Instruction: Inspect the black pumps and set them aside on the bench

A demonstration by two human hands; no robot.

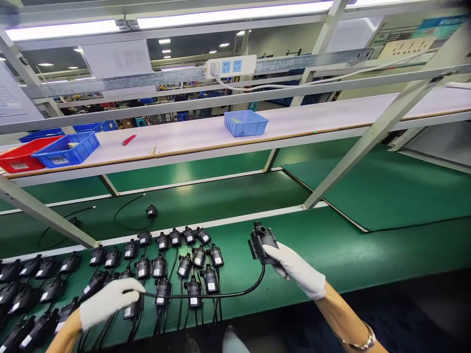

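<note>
My right hand (294, 268), in a white glove, grips a small black pump (262, 241) just above the green bench mat. Its black cable (221, 294) runs left in a low curve to my left hand (108, 301), also gloved, which pinches the cable's far end. Below and around my left hand lie several rows of identical black pumps (184, 264) with white labels, their cables trailing toward the bench's front edge.
A lone pump with a looped cable (150, 211) lies on the dark conveyor belt (221, 196) behind. On the upper shelf stand a light blue tray (246, 122), a blue bin (68, 148), a red bin (20, 156) and a red tool (128, 139). Slanted metal struts (368, 142) cross the bench.
</note>
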